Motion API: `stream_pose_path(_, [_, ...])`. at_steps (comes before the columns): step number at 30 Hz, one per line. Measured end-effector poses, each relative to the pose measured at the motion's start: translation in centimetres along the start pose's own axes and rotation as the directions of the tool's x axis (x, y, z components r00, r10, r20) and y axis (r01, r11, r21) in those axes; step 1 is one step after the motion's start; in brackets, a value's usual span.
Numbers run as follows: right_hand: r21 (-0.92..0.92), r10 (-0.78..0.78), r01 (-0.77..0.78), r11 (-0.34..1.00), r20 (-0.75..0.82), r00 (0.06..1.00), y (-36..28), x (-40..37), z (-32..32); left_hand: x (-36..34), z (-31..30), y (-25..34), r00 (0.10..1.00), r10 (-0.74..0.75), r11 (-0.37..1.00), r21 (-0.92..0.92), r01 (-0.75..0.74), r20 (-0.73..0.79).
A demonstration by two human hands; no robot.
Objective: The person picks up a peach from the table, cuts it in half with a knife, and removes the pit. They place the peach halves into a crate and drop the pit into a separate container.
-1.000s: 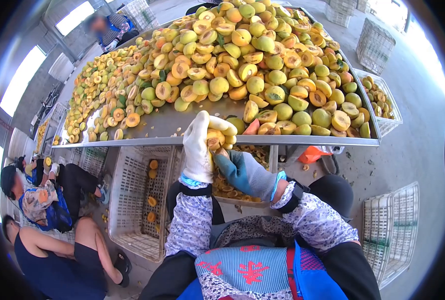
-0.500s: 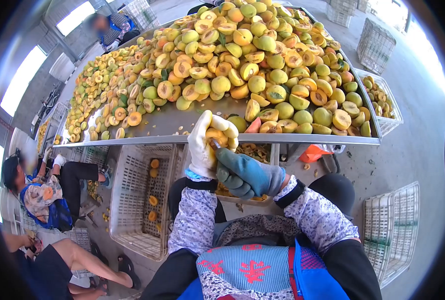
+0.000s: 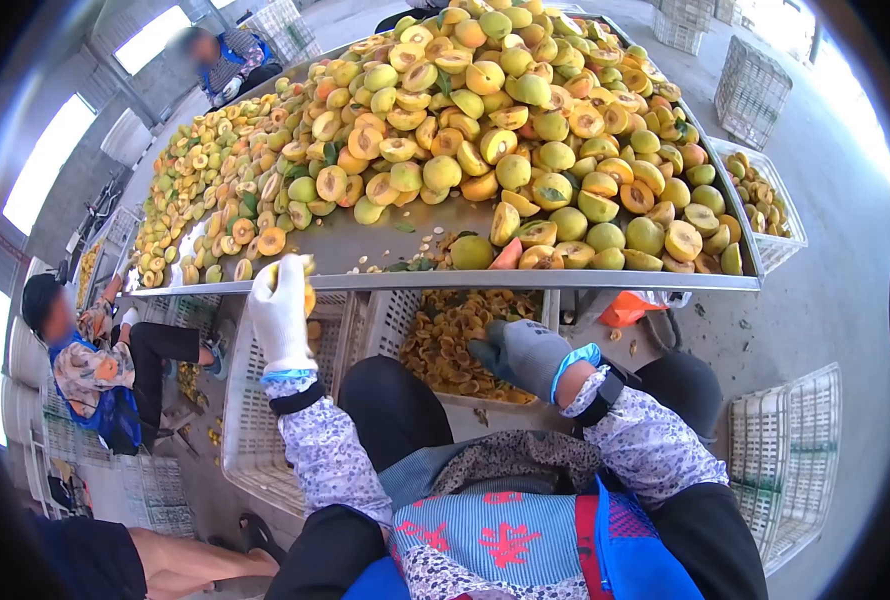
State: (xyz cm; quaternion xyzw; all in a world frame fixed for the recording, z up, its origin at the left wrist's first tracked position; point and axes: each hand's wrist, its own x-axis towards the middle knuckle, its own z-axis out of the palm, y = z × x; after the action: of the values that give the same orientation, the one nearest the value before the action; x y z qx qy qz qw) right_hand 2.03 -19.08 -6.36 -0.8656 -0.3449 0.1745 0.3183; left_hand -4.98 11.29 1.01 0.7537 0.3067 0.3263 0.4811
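My left hand (image 3: 283, 318), in a white glove, is over the left crate at the table's front edge. Its fingers are closed around a yellow peach piece (image 3: 309, 291), mostly hidden by the glove. My right hand (image 3: 525, 355), in a grey-blue glove, is above the crate of brownish-yellow fruit scraps (image 3: 455, 345) between my knees. Its fingers are curled, and whatever they hold is hidden. In front of me the metal table (image 3: 365, 240) bears a large heap of halved and whole peaches (image 3: 465, 140).
A white plastic crate (image 3: 255, 440) stands at my left knee. Another crate (image 3: 780, 460) is at the right, and a crate of fruit (image 3: 765, 205) stands beyond the table's right edge. An orange bag (image 3: 625, 305) hangs under the table. Co-workers sit at the left and far left.
My hands have parted. The left moved left over the crate with the peach piece; the right moved right and down over the scraps. The metal tool tip seen earlier is out of sight.
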Motion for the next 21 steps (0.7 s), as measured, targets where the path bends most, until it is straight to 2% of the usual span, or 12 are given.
stream_pose_path(1, [0.002, -0.012, 0.013, 1.000, -0.021, 1.000, -0.2, 0.0, -0.2, -0.1, 0.0, 0.0, 0.987, 0.156, 0.966, 0.214, -0.143, -0.044])
stream_pose_path(2, [0.004, -0.024, 0.024, 1.000, -0.040, 0.999, -0.5, 0.1, -0.3, -0.4, -0.1, 0.1, 0.949, 0.312, 0.868, 0.422, -0.262, -0.053])
stream_pose_path(3, [0.004, -0.036, 0.036, 0.999, -0.059, 0.998, -0.7, 0.2, -0.2, -0.5, -0.1, 0.3, 0.887, 0.460, 0.712, 0.607, -0.352, -0.025])
stream_pose_path(4, [0.020, -0.041, 0.043, 0.999, -0.061, 0.997, -0.7, 0.2, 0.0, -1.1, 1.7, 1.2, 0.894, 0.439, 0.819, 0.367, -0.441, 0.094])
stream_pose_path(5, [0.031, -0.049, 0.051, 0.998, -0.061, 0.997, -0.6, 0.3, 0.3, -1.3, 4.0, 1.4, 0.787, 0.573, 0.753, 0.232, -0.616, 0.229])
stream_pose_path(6, [0.039, -0.058, 0.060, 0.997, -0.062, 0.996, -0.5, 0.4, 0.4, -2.7, 6.3, 3.3, 0.767, 0.527, 0.765, 0.187, -0.616, 0.367])
stream_pose_path(8, [0.007, -0.021, 0.021, 1.000, -0.019, 1.000, -1.2, 0.0, -0.8, -3.4, 10.7, 4.5, 0.644, 0.481, 0.771, 0.063, -0.634, 0.595])
stream_pose_path(10, [-0.010, 0.006, -0.006, 1.000, -0.003, 1.000, -1.2, -0.2, -1.4, -2.5, 14.2, 3.5, 0.517, 0.372, 0.696, 0.137, -0.705, 0.771])
stream_pose_path(12, [-0.014, 0.015, -0.015, 1.000, -0.017, 1.000, -0.7, -0.4, -1.6, -1.4, 16.3, 2.5, 0.521, 0.337, 0.615, 0.236, -0.753, 0.784])
stream_pose_path(15, [-0.004, 0.014, -0.014, 1.000, -0.042, 0.999, -0.4, -0.6, -2.3, -0.5, 16.6, 2.2, 0.480, 0.322, 0.581, 0.230, -0.781, 0.816])
stream_pose_path(18, [-0.012, -0.060, 0.059, 0.998, -0.131, 0.990, 0.1, -0.1, -1.5, -0.2, 16.8, 2.4, 0.460, 0.337, 0.576, 0.207, -0.791, 0.821])
stream_pose_path(21, [0.024, -0.084, 0.088, 0.996, -0.133, 0.987, -0.4, 0.0, -1.8, 0.0, 16.7, 4.8, 0.508, 0.114, 0.699, 0.295, -0.652, 0.854])
